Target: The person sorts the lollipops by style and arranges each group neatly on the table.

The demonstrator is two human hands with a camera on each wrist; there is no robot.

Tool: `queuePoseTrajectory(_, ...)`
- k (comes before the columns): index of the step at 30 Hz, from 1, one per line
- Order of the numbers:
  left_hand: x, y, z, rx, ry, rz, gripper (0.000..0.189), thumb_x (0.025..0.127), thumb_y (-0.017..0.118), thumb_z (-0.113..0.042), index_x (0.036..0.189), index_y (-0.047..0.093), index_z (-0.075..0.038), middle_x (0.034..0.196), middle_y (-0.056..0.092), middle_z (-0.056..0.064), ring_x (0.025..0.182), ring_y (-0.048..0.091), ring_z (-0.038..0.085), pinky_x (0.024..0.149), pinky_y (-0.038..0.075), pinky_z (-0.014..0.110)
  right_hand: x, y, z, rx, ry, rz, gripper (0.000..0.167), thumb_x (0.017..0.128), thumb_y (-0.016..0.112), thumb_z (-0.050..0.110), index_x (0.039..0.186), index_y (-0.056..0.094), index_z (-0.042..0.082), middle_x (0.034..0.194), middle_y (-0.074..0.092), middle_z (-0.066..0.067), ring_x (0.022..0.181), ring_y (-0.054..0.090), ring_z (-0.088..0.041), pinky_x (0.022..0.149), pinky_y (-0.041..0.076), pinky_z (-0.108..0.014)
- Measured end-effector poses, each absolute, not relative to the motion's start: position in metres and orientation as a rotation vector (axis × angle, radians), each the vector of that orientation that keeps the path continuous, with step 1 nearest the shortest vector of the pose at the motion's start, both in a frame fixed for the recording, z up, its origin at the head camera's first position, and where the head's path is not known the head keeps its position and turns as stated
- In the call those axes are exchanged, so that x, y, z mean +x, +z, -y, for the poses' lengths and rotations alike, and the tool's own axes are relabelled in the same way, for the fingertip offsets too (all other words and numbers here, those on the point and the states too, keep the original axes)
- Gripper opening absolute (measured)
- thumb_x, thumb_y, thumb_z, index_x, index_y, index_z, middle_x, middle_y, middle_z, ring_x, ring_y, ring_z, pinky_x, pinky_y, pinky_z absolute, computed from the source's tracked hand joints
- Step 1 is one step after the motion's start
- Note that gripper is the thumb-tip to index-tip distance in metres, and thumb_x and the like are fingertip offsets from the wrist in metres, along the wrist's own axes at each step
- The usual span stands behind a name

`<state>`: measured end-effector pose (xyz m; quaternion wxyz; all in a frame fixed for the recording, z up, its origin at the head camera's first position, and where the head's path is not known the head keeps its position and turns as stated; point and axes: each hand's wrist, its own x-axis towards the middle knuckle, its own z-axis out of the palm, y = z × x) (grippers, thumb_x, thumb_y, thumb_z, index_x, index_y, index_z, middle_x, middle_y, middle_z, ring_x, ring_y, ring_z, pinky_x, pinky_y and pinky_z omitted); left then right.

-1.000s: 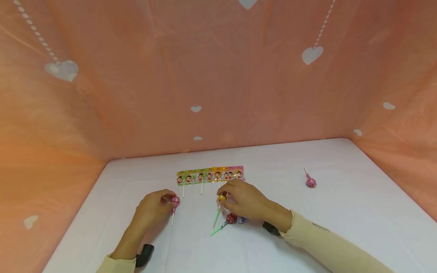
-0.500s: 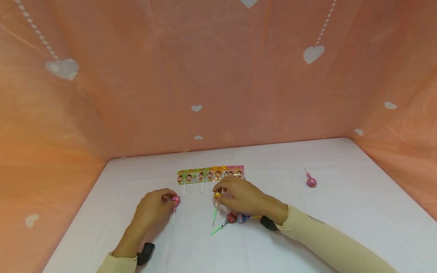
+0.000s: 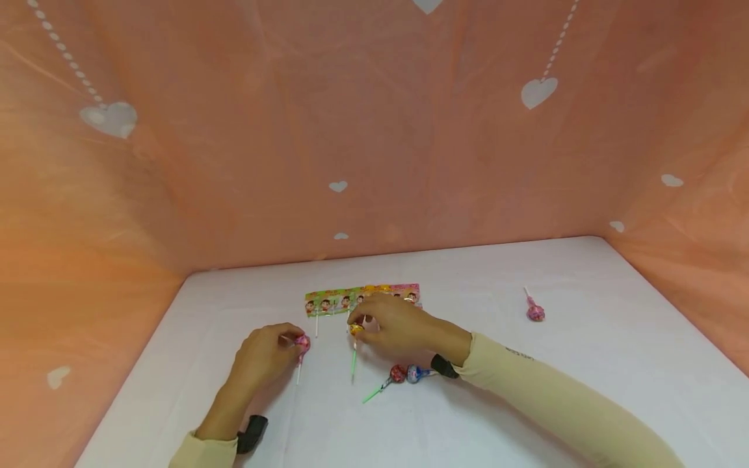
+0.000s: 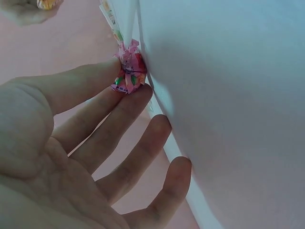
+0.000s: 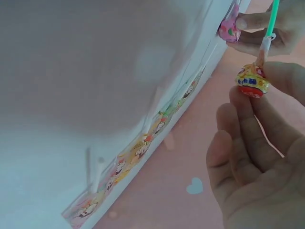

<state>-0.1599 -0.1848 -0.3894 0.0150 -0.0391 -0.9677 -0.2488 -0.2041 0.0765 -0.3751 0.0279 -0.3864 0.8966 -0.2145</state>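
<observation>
My left hand (image 3: 266, 354) pinches the wrapped head of a pink lollipop (image 3: 303, 342) between thumb and fingers; its white stick points toward me. In the left wrist view the pink lollipop (image 4: 129, 69) sits at the fingertips. To its right, my right hand (image 3: 394, 325) pinches a yellow lollipop (image 3: 355, 330) by its head, with the green stick hanging toward me. The right wrist view shows the yellow and red wrapper of this lollipop (image 5: 252, 82) at the thumb and fingertips. Behind the hands lies a row of flat packeted lollipops (image 3: 328, 303), partly covered by my right hand.
A red lollipop (image 3: 398, 373) with a green stick and a blue lollipop (image 3: 415, 374) lie side by side near my right wrist. Another pink lollipop (image 3: 535, 312) lies far right on the white table (image 3: 480, 279). Orange cloth (image 3: 374, 130) walls the back and sides.
My right hand has carried the yellow lollipop leftward, closer to the pink one, uncovering more of the blue lollipop. My left hand stays in place, holding the pink lollipop.
</observation>
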Motion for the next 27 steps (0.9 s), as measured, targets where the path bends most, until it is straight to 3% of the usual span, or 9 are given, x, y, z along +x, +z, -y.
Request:
queuePoseTrajectory(7, -0.162, -0.395, 0.182, -0.13, -0.795, 3.007, 0.016, 0.084, 0.075, -0.018, 0.099, 0.077, -0.015, 0.09, 0.074, 0.004, 0.086, 0.067, 0.023, 0.072, 0.049, 0.042, -0.22, -0.378, -0.075, -1.327, -0.655, -2.743, 0.025, 0.095, 0.064, 0.028, 0.117, 0.071, 0.016, 0.114, 0.069, 0.005, 0.107, 0.061, -0.011, 0.097, 0.048, -0.031)
queuePoseTrajectory(14, -0.16, -0.391, 0.185, -0.119, -0.749, 2.999, 0.016, 0.083, 0.075, -0.018, 0.099, 0.077, -0.015, 0.089, 0.074, 0.004, 0.085, 0.067, 0.024, 0.071, 0.049, 0.043, -0.23, -0.382, -0.063, -1.372, -0.674, -2.722, 0.027, 0.097, 0.062, 0.031, 0.119, 0.07, 0.017, 0.116, 0.069, 0.006, 0.111, 0.061, -0.012, 0.101, 0.047, -0.032)
queuePoseTrajectory(27, -0.159, -0.389, 0.186, -0.164, -0.769, 2.993, 0.017, 0.083, 0.074, -0.015, 0.1, 0.076, -0.014, 0.091, 0.075, 0.005, 0.086, 0.068, 0.024, 0.073, 0.049, 0.044, -0.236, -0.388, -0.048, -1.381, -0.628, -2.686, 0.026, 0.097, 0.063, 0.029, 0.119, 0.069, 0.017, 0.114, 0.07, 0.007, 0.103, 0.062, -0.007, 0.096, 0.049, -0.028)
